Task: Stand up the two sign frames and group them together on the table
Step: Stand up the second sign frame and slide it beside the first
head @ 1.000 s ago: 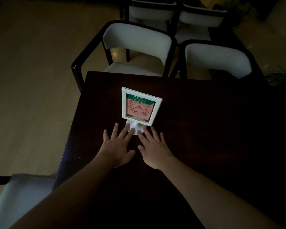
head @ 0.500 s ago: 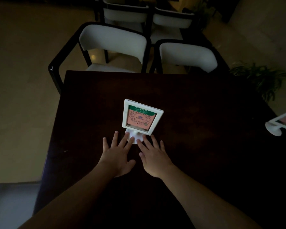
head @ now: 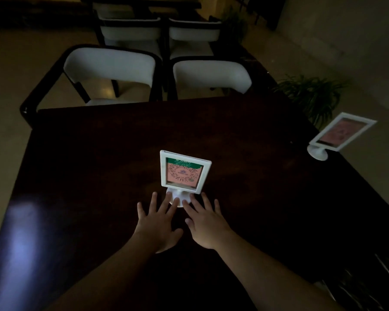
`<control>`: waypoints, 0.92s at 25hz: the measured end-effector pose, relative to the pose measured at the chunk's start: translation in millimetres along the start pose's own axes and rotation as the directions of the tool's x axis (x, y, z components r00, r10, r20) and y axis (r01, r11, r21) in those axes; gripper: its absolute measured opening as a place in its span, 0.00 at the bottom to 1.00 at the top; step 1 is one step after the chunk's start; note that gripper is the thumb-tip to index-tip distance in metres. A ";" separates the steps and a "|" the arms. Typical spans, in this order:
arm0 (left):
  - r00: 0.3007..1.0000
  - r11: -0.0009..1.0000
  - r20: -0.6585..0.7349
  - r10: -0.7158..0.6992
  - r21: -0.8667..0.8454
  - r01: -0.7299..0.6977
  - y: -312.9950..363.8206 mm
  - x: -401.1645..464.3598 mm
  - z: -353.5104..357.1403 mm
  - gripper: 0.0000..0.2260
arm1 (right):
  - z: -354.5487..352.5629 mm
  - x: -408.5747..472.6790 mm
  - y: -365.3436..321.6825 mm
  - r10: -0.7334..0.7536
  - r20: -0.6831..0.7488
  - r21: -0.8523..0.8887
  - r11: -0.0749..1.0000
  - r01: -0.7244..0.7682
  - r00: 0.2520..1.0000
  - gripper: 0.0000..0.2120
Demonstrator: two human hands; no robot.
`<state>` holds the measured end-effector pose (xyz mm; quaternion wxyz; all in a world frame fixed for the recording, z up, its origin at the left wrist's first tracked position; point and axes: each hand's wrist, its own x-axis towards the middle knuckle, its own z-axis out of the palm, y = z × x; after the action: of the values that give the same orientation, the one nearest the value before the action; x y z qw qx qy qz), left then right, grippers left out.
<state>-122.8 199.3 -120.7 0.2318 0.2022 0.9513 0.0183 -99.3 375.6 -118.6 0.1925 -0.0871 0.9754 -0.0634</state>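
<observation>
Grip: both hands lie flat and spread on the table (head: 81, 176), holding nothing; the left hand (head: 160, 223) and the right hand (head: 206, 223) meet side by side at 6 o'clock of the near sign frame (head: 183, 172).
Contact: index and middle fingertips (head: 169, 195) of each hand rest on the round white base (head: 179, 196) of that frame; no finger curls round it.
Purpose, judged: pressing the base from both sides appears to seat the frame and steady it upright, panel facing the person.
Near sign frame: upright at table centre, white border, pink and green card.
Second sign frame (head: 340, 134): at 2 o'clock, on the table's right edge, well apart from the first; whether it stands true or leans cannot be told from this wide view.
Surroundings: two white-backed chairs (head: 109, 63) at 12 o'clock; potted plant (head: 312, 95) beyond the right edge.
Change from earlier frames: hands and near frame keep the same pose; the view has swung right, so the second frame, first absent and then cut by the edge, now shows whole.
Task status, judged: grouping not yet done.
</observation>
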 end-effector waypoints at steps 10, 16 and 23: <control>0.999 0.998 0.038 0.033 0.047 -0.035 157.6 15.4 8.5 0.40 | 6.4 -83.2 132.2 0.065 0.021 0.048 0.997 -0.066 0.998 0.28; 0.998 0.999 0.066 0.016 0.050 -0.020 231.1 25.4 13.2 0.40 | 10.2 -112.9 189.3 0.107 0.037 0.065 0.992 -0.109 0.994 0.28; 0.995 0.996 0.088 0.055 0.066 -0.061 275.2 59.7 8.2 0.39 | 12.6 -123.0 239.6 0.168 0.013 0.101 0.981 -0.168 0.986 0.29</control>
<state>-64.0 474.8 -118.5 0.2651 0.2382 0.9342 -0.0166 -17.3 632.4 -123.1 0.2033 0.0053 0.9743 -0.0965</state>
